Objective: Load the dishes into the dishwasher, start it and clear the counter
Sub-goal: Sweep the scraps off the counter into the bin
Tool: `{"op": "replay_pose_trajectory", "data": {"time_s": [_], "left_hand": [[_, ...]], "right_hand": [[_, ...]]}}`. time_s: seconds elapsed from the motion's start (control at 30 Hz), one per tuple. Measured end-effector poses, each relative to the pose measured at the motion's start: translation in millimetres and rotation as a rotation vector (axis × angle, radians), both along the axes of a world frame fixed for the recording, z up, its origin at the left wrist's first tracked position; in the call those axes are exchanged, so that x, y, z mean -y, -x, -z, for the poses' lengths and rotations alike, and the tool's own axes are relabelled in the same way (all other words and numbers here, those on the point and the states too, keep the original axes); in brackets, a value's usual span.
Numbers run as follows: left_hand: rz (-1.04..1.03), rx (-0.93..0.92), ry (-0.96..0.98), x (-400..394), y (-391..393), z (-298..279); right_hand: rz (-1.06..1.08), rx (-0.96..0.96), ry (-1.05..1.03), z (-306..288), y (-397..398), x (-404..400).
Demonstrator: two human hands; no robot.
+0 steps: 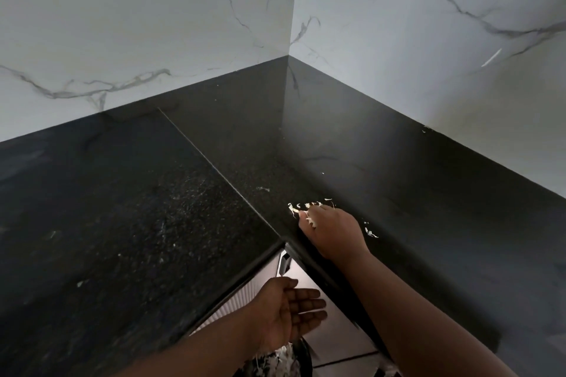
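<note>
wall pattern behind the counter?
White marble wall with grey veins; head view.

Countertop (pixel 153 223) black, fine pale speckle at near left; glossy, mirroring grey veins far right; wall panels (pixel 153 24) white marble, grey branching veins; scraps (pixel 306 208) on counter cream-white; cabinet front (pixel 239 300) below the edge white, ribbed.

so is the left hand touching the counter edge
Apart. The head view shows the left hand held open, palm up, below the counter edge with pale cabinet front visible between them, while the right hand rests on the scraps.
</note>
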State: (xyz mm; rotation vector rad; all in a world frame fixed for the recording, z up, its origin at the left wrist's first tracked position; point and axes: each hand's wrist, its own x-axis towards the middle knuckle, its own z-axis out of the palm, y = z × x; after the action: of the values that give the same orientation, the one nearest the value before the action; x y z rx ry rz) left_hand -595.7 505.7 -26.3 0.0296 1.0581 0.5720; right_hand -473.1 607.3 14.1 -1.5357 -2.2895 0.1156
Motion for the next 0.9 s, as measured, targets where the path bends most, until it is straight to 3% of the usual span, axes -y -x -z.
{"op": "replay_pose_trajectory", "data": {"time_s": [0.23,0.43,0.5,0.63,0.8,0.9], "left_hand": [[-0.165,-0.037,-0.067,-1.0,-10.7,-4.0],[-0.352,-0.015,-0.065,11.3,-23.2,0.6],[-0.379,-0.003,-0.058,18.4,-23.9,4.8],[-0.427,0.073,-0.066,34.1,-21.3,18.0],[-0.415,0.215,0.001,62.9,-6.6,41.4],[-0.53,0.099,0.094,77.9,-3.6,78.2]], "right_hand": [[-0.004,-0.133,0.087,-9.2,-10.8,1.4],[0.128,-0.658,0.18,-39.8,-14.6,17.2],[0.095,-0.749,0.229,-42.4,-7.0,37.6],[-0.052,-0.681,0.298,-13.7,12.4,94.4],[0.08,-0.275,0.443,60.6,38.4,147.4],[0.166,-0.38,0.503,112.0,48.5,166.7]]}}
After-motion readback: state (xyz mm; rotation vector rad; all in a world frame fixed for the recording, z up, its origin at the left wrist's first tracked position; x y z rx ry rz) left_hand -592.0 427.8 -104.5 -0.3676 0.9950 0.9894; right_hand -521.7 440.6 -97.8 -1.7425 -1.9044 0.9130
